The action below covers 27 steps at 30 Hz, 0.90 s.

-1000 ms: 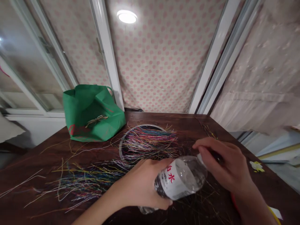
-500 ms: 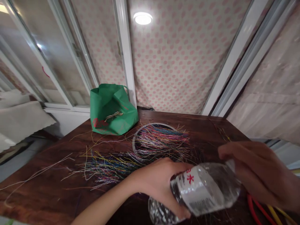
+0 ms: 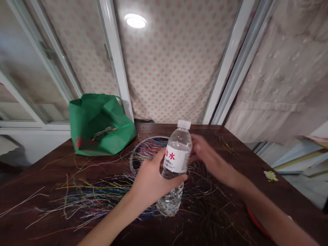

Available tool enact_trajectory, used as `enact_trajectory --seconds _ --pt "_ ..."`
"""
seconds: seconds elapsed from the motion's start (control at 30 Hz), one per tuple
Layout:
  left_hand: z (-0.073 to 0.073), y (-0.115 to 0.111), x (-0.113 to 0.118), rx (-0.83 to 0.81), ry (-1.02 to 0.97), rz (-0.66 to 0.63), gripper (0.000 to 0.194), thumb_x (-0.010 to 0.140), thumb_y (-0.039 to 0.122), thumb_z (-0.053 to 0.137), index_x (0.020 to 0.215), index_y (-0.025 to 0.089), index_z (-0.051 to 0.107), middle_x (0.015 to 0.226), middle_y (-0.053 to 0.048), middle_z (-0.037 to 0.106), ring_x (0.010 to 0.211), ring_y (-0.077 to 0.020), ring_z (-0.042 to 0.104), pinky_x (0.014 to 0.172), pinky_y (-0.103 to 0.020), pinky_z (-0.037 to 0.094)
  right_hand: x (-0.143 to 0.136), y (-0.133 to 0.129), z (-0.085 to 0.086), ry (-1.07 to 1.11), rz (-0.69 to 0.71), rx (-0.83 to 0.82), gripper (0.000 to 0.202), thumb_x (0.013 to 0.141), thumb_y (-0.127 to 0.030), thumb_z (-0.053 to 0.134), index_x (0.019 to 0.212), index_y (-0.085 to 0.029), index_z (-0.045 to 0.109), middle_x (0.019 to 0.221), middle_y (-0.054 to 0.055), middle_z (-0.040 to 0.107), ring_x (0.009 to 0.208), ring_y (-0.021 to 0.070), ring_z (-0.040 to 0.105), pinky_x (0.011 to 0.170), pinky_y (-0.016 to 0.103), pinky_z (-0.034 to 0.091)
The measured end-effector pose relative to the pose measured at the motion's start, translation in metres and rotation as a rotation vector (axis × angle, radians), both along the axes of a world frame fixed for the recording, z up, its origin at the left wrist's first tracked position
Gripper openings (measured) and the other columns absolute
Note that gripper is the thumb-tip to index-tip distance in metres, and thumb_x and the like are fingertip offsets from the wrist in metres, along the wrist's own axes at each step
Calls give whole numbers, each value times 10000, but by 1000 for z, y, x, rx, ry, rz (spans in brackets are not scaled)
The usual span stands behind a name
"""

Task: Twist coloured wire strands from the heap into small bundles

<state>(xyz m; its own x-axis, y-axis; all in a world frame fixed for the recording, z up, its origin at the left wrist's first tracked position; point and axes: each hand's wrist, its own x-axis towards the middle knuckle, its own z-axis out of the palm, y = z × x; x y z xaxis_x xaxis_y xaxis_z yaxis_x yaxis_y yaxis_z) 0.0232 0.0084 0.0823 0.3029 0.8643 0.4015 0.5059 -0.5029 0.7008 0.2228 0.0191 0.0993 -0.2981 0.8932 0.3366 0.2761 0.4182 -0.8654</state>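
A clear plastic water bottle point(image 3: 176, 159) with a white cap and red characters on its label stands nearly upright over the dark wooden table. Around its middle, my left hand point(image 3: 156, 179) is wrapped. My right hand point(image 3: 205, 150), smeared by motion, is just behind and right of the bottle; what its fingers do is not clear. Left of the bottle lies a loose bundle of thin multicoloured wires point(image 3: 102, 198). A second bunch of wires point(image 3: 151, 147) lies within a pale round rim behind my left hand.
A green bag point(image 3: 102, 126) with a twisted tie on it stands at the back left of the table point(image 3: 148, 129). More thin strands, a small yellow-white item point(image 3: 271, 176) and something red are at the right.
The bottle has gone from lying tilted to nearly upright, with my left hand still round it. My right hand has moved behind it. The view has shifted to the right.
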Motion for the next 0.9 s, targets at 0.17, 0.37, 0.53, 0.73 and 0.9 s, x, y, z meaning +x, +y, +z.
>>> enact_trajectory --seconds 0.17,0.37,0.53,0.73,0.9 --pt "-13 4 3 126 117 168 679 682 365 687 1275 134 448 910 -118 720 718 -288 690 625 -407 541 -47 -10 -57 539 186 -292 448 886 -392 543 1309 -309 421 1335 34 519 1257 220 455 1090 416 309" --pt "-18 0 9 9 120 64 691 818 455 571 1386 153 319 1257 -195 553 1082 -346 585 854 -522 498 -59 -4 -61 921 33 -497 379 777 -420 629 1093 -212 601 1087 66 702 1094 269 604 1007 452 411" --pt "-25 -8 19 -214 -118 -104 766 858 464 541 1482 273 140 1438 -171 369 1252 -353 452 1007 -559 384 -51 -6 -50 953 -61 -454 396 713 -558 629 891 -209 683 942 79 746 953 304 669 876 453 507" --pt "-30 -12 26 -361 -379 -332 670 891 370 535 1446 201 199 1347 -140 515 1207 -270 510 1035 -455 398 -53 -9 -60 946 -144 -343 341 716 -557 648 839 -241 681 841 55 752 792 271 701 743 412 555" --pt "-32 -11 31 -391 -443 -286 449 912 360 512 1314 215 375 1212 -87 613 1067 -209 594 960 -365 457 -54 -8 -64 960 -179 -389 309 791 -517 584 860 -227 667 807 49 742 734 236 694 698 377 556"
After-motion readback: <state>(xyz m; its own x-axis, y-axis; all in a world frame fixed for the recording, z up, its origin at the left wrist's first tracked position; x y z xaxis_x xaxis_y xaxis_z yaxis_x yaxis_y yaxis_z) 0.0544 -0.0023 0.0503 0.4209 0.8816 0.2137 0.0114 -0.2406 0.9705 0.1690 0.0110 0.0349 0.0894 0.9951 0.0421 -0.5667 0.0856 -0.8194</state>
